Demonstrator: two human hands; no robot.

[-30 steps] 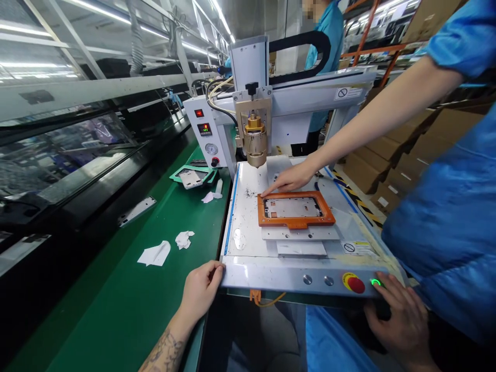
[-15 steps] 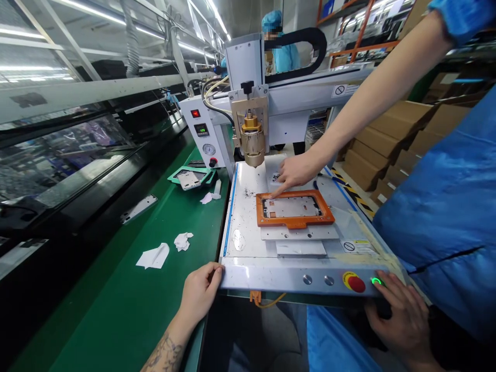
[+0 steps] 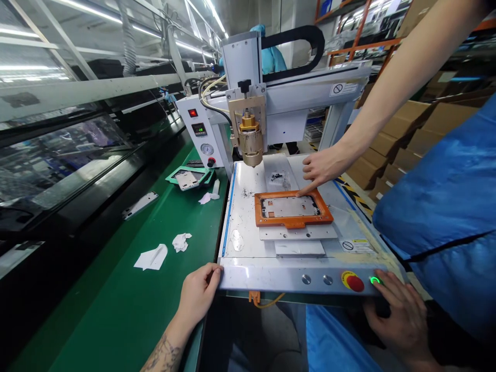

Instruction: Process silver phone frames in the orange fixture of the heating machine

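Observation:
My left hand is closed, its curled fingers and thumb against the front left corner of a white benchtop dispensing machine. At the lower right, my right hand has its fingers stretched out, a fingertip at the green-lit button beside the red emergency stop. On the machine's bed lies an orange fixture frame holding a flat phone frame. A co-worker's hand points a finger onto the fixture's far edge. The brass-coloured dispensing head hangs above and behind the fixture.
On the green bench at left lie scraps of white paper, a phone frame and a green fixture with a phone part. The co-worker's blue garment stands close on the right. Cardboard boxes are stacked behind.
The co-worker's pointing hand has moved right along the fixture's far edge, from its left corner to past the middle. Both my hands stay where they were.

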